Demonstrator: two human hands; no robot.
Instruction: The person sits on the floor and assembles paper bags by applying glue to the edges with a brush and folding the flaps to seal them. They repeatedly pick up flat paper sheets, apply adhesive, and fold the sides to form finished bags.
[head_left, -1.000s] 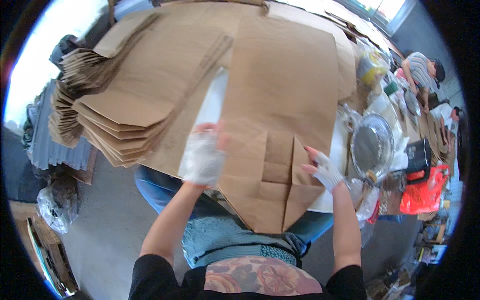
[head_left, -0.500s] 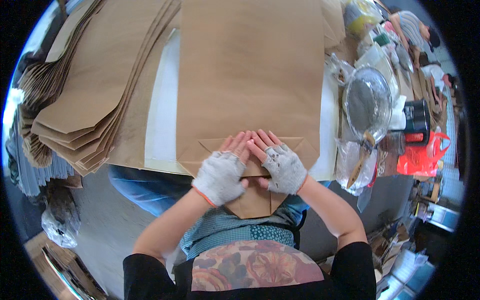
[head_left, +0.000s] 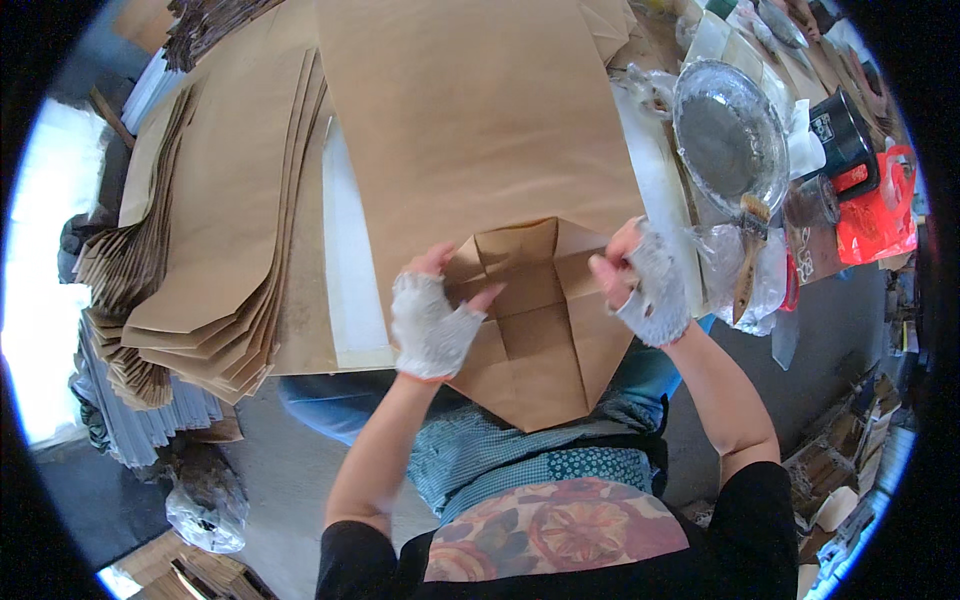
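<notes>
Brown paper bag point(head_left: 480, 130) runs from upper centre of frame to lower centre; its folded end point(head_left: 530, 315) stands opened, overhanging the near edge above the lap. Left hand point(head_left: 437, 315), in a fingerless white glove, lies at the left side of that end, thumb and fingers spread, not closed on anything. Right hand point(head_left: 648, 280), gloved likewise, is at the right flap, fingers curled; cannot tell whether it pinches paper. Risks, as I judge them: uneven pull from the two sides could skew the creases; a hard tug at a corner could tear it; the unsupported tip could buckle. Right elbow or cuff swinging outward might catch the brush point(head_left: 747, 270), propped at the bowl point(head_left: 730, 130), right of frame. Surface: white board point(head_left: 355, 260) under the bag, stacked brown sheets point(head_left: 215, 230) at left, edges fanned. Upper right: black mug point(head_left: 845, 135), red plastic bag point(head_left: 880, 215). Room: grey floor point(head_left: 275, 470), clear plastic bag point(head_left: 207, 510) lower left, strong glare along the left rim, cardboard scraps point(head_left: 835, 440) lower right.
</notes>
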